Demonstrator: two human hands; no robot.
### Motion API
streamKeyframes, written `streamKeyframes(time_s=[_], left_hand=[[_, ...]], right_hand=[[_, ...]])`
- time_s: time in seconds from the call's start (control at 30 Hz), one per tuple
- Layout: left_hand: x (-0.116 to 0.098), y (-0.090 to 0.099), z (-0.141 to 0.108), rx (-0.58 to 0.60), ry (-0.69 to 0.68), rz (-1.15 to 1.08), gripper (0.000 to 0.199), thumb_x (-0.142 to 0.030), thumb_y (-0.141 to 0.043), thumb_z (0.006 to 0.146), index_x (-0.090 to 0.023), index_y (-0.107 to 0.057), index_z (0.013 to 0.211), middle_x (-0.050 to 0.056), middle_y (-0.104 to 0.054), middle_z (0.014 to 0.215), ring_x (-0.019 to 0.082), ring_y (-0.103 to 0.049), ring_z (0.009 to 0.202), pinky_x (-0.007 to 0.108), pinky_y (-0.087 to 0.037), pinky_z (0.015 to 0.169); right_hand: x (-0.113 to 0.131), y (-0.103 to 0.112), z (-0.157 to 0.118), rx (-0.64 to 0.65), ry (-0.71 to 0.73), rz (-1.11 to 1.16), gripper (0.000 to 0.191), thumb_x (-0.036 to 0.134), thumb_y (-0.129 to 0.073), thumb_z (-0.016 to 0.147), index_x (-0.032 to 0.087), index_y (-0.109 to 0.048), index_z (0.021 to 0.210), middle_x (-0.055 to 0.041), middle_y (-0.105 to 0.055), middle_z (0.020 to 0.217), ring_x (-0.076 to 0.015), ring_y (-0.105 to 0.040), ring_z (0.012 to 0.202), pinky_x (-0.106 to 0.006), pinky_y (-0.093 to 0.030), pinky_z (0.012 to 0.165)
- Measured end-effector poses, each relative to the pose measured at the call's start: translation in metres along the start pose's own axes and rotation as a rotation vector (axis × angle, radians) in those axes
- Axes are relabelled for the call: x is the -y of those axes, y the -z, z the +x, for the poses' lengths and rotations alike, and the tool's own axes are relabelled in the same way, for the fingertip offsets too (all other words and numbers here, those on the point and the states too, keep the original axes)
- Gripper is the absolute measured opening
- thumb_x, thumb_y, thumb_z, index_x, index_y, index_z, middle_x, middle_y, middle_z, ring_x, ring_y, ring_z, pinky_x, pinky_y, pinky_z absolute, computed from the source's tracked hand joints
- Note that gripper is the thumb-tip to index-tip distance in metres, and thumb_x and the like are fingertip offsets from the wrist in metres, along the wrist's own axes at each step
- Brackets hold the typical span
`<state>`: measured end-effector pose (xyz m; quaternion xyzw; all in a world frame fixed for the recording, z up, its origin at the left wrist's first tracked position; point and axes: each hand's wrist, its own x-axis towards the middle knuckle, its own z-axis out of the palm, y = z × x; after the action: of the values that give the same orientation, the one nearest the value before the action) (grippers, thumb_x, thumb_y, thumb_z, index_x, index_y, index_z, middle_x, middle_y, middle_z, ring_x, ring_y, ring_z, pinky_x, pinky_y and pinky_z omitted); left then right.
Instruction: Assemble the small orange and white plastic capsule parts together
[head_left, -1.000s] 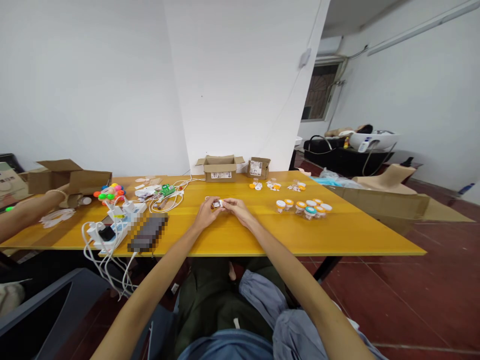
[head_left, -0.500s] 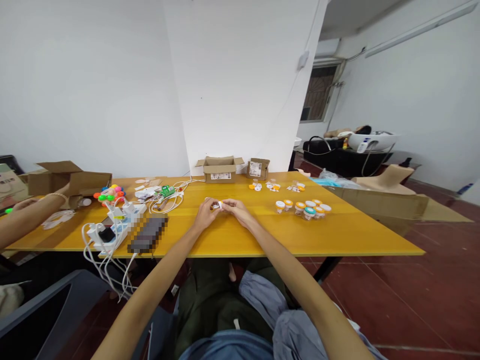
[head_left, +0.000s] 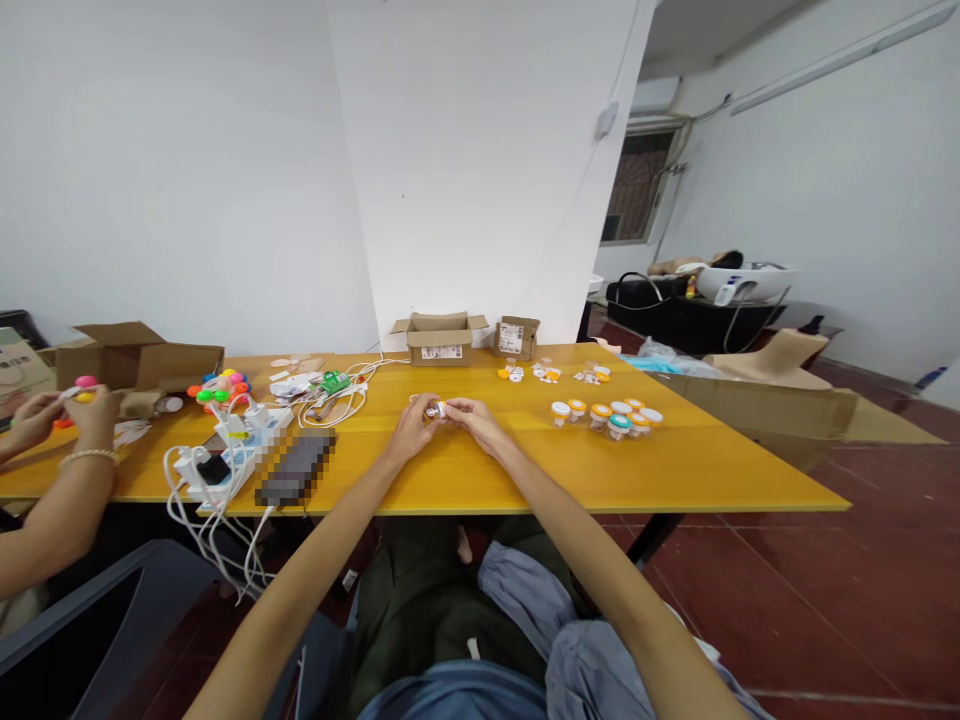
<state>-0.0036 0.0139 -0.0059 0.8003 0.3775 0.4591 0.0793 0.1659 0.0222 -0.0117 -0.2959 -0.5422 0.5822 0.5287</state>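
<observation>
In front of me, just above the table, a small clear jar with a white lid and a printed label point(head_left: 433, 411) lies sideways between my hands. My left hand point(head_left: 412, 428) wraps its fingers round the jar's body. My right hand point(head_left: 477, 420) pinches the lid end, thumb and fingertips together. Some of the jar is hidden by the fingers. To the right stands a group of small clear jars point(head_left: 619, 425) with orange, teal and white lids. Behind them lie small piles of loose orange and white lids or parts point(head_left: 551, 374).
Two open cardboard boxes point(head_left: 440, 352) point(head_left: 517, 342) stand by the wall. To the left are a power strip with cables point(head_left: 240, 455), a blurred dark device point(head_left: 296, 470), a circuit board point(head_left: 332, 382) and coloured balls point(head_left: 221, 388). At far left a co-worker's hands point(head_left: 94, 420) hold something pink and yellow.
The jar between my hands has turned slightly, so more of its label shows. At far left, the co-worker's hands have come out of the cardboard box area with pink and yellow items.
</observation>
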Motion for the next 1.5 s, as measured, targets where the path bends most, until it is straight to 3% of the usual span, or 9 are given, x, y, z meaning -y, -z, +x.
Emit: streamKeyframes(time_s=[0.33,0.8,1.1,1.5], left_hand=[[-0.0036,0.0009,0.0013,-0.002,-0.003,0.017,0.015,-0.03,-0.07,0.082,-0.021,-0.066,0.093,0.003,-0.067,0.084,0.018,-0.06,0.077,0.03,-0.05,0.069],[-0.0022,0.0007,0.0007,-0.004,0.011,0.015,0.015,-0.034,-0.07,0.082,-0.022,-0.067,0.09,0.003,-0.065,0.081,0.018,-0.059,0.075,0.03,-0.05,0.066],[-0.0038,0.0027,0.0001,-0.01,-0.014,0.04,0.013,-0.024,-0.069,0.081,-0.023,-0.065,0.093,0.003,-0.064,0.087,0.019,-0.059,0.079,0.03,-0.05,0.069],[-0.0012,0.0007,0.0001,-0.022,0.007,0.045,0.014,-0.034,-0.07,0.082,-0.022,-0.068,0.088,0.002,-0.063,0.079,0.018,-0.058,0.075,0.03,-0.049,0.069]], right_hand=[[-0.0005,-0.0003,-0.0013,-0.003,0.012,-0.003,0.039,0.045,-0.088,0.052,0.02,-0.075,0.078,-0.0034,-0.074,0.08,-0.0174,-0.065,0.076,-0.033,-0.05,0.081],[0.0011,-0.0009,-0.0023,0.013,0.032,-0.045,0.035,0.046,-0.085,0.055,0.022,-0.078,0.078,-0.0043,-0.075,0.081,-0.02,-0.066,0.081,-0.035,-0.05,0.084],[-0.0003,-0.0005,-0.0007,0.013,0.021,-0.062,0.034,0.045,-0.085,0.055,0.021,-0.079,0.078,-0.0043,-0.075,0.079,-0.0193,-0.065,0.081,-0.035,-0.048,0.084],[-0.0021,0.0018,0.0004,0.003,0.032,-0.028,0.035,0.044,-0.087,0.053,0.021,-0.076,0.078,-0.0037,-0.075,0.082,-0.0192,-0.066,0.08,-0.035,-0.05,0.084]])
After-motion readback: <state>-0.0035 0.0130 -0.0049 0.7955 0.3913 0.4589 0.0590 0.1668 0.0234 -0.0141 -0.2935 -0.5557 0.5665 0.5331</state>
